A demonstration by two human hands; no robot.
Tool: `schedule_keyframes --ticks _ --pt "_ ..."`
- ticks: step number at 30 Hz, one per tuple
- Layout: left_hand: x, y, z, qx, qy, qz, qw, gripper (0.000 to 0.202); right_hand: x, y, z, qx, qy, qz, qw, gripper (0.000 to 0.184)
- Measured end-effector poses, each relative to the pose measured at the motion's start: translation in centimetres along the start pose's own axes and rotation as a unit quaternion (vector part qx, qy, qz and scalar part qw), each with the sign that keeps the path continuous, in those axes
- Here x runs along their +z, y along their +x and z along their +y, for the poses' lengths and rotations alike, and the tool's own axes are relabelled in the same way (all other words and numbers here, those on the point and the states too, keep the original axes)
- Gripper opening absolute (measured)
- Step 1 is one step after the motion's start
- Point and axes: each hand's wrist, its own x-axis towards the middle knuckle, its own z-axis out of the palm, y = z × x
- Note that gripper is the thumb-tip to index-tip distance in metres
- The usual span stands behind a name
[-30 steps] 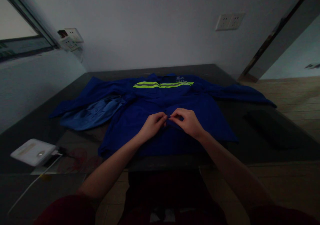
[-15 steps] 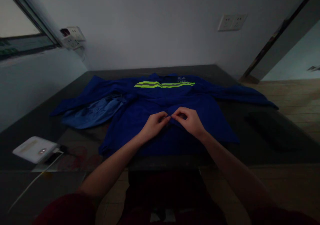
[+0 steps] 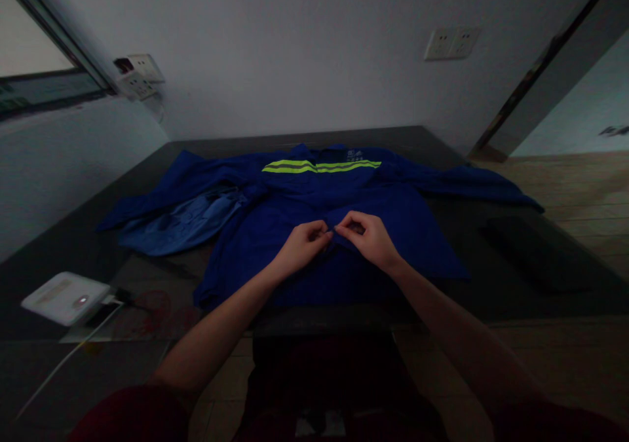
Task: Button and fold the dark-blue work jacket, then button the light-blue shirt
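A dark blue long-sleeved jacket (image 3: 383,245) lies spread front side up, its collar toward the wall and both sleeves stretched outward. Yellow-green reflective stripes (image 3: 289,166) cross its chest. Over the front seam, below the stripes, my left hand (image 3: 307,242) pinches the cloth between thumb and forefinger. Close beside it, my right hand (image 3: 366,236) pinches the other edge of the front. The fingertips nearly meet, and whatever small fastening lies between them is too dim to make out.
A lighter blue piece of cloth (image 3: 181,222) lies by the left sleeve. On the dark table (image 3: 295,321) are a white box-like device (image 3: 66,298) with a cable at the left and a flat black object (image 3: 533,253) at the right. Wall sockets (image 3: 451,42) are behind.
My fingertips have drawn very slightly apart at the jacket's front. Both hands stay pinched on the cloth, and the view has shifted a little.
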Motion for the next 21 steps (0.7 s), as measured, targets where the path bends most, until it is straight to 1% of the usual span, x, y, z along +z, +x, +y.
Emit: schedule_keyframes --ticks 2,7,14,18,21 --pt "0.0 0.0 -0.1 -0.003 0.001 -0.007 1.0 0.028 0.1 0.0 0.1 0.004 0.001 -0.001 1.0 0.015" --pt "-0.3 0.2 -0.4 -0.025 -0.008 -0.057 0.998 0.027 0.2 0.0 0.3 0.008 0.007 0.0 1.0 0.017" --pt "-0.5 0.3 -0.5 -0.02 0.033 -0.036 0.999 0.024 0.4 0.2 1.0 0.023 0.028 -0.011 0.999 0.016" --pt "-0.5 0.4 -0.6 -0.009 0.026 -0.011 1.0 0.024 0.3 0.3 1.0 0.024 0.021 -0.014 0.999 0.016" --pt "-0.4 0.4 -0.7 -0.007 0.003 -0.013 1.0 0.025 0.0 0.4 0.8 0.019 0.017 -0.03 0.999 0.015"
